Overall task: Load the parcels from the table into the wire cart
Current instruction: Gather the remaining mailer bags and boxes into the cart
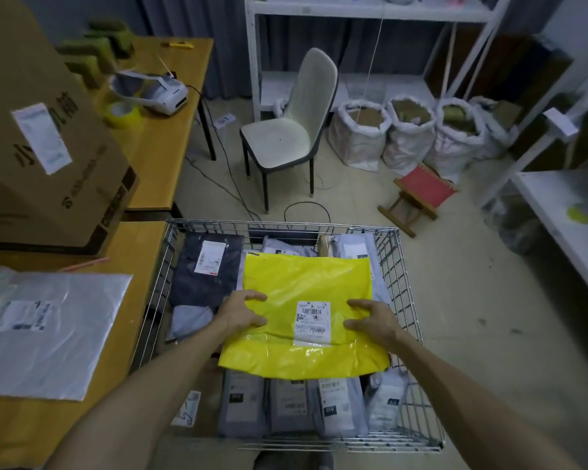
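Storeroom clutter fills the back: white shelving [370, 10], a pale chair [296, 123] and a row of open sacks [408, 134] on the floor. Close to me the wire cart [404, 293] is parked tight against the wooden counter [143, 252], so each parcel only has to swing a short way across.

Both my hands are closed on the yellow parcel [306, 283]. The left hand [240, 312] clasps its left edge and the right hand [375, 322] its right edge, thumbs on top, so the soft bag stays flat with the label up. It sits level over the middle of the cart, above a dark parcel [204, 269] and a near row of grey parcels [289, 405] standing on edge. I cannot tell whether it has touched down on them.

One grey mailer [48, 330] lies flat on the counter by the cart, with a large cardboard box [48, 147] behind it. I judge the loading well along, with the mailer next.
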